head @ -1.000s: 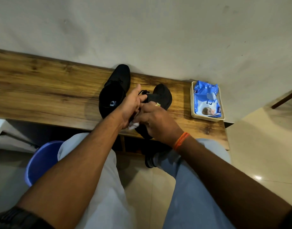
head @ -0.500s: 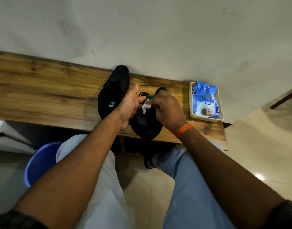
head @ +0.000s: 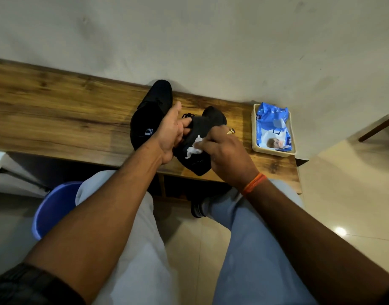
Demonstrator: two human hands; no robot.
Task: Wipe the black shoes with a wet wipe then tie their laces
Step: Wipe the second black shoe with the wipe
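Observation:
Two black shoes are on the wooden bench (head: 57, 119). The left shoe (head: 150, 115) lies flat with its toe toward the wall. My left hand (head: 172, 133) grips the right shoe (head: 202, 130) at its laced side and holds it tilted over the bench's front edge. My right hand (head: 226, 150) pinches a crumpled white wet wipe (head: 194, 149) and presses it against that shoe's side. Loose black laces (head: 187, 116) poke out above my left thumb.
A cream tray (head: 255, 148) with a blue pack of wet wipes (head: 272, 128) sits at the bench's right end, by the wall. A blue bucket (head: 50, 210) stands on the floor beside my left knee. Tiled floor lies below.
My right hand has slid the wipe from near the shoe's laces down along its side toward the heel. The left hand keeps its grip; the shoe has tilted slightly.

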